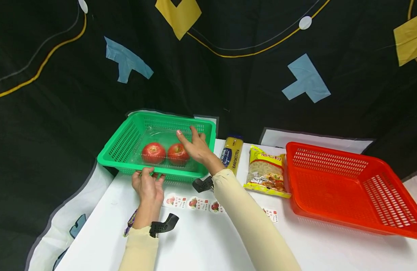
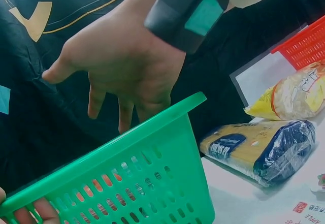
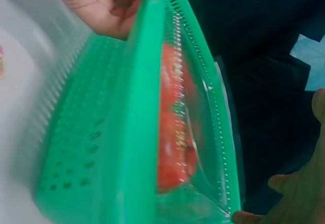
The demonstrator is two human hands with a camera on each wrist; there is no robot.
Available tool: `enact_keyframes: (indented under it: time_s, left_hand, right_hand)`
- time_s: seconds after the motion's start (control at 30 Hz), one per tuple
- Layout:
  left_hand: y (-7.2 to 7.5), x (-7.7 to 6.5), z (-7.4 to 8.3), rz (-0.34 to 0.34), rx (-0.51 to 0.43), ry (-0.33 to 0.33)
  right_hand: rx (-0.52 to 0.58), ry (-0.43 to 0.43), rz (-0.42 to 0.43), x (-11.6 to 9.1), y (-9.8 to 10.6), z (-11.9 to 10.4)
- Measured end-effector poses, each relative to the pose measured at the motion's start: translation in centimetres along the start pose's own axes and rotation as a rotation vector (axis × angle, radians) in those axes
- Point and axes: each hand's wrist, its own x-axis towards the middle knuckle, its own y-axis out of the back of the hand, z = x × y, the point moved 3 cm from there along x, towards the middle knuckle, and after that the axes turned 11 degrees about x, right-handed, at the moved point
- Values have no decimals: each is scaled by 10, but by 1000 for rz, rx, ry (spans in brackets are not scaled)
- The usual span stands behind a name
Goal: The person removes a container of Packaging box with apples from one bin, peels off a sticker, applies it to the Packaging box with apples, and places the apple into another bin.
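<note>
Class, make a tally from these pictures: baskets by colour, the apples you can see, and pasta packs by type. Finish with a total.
Green basket: 1
Red basket: 1
Visible apples: 2
Spaghetti pack: 1
Macaroni bag: 1
Total: 6

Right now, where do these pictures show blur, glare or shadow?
Right wrist view: the green basket is blurred, the apples soft; left wrist view: white glare on the spaghetti pack; head view: largely crisp, soft shadow below the red basket.
</note>
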Motion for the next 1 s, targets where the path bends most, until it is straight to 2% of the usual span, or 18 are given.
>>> enact_keyframes:
  time_s: [0.13,0.37,0.5,0.7,1.0]
  left_hand:
    - [0,-1,-1,6,2,4]
    - [-1,-2,0,16,-2,-2]
    - [-1,-2,0,19,-11,-4]
    - [0,-3,1,20,-16,-11]
    - [0,-1,1,-2,-5,-12]
  right_hand:
    - [20,-34,11,-1,-8,5]
    - [20,-95,91,-2,-17,8]
    - [38,-136,91,-3,-19,11]
    - [118,-165,64,-3,-20,13]
    - [297,-213,68,0,-16,16]
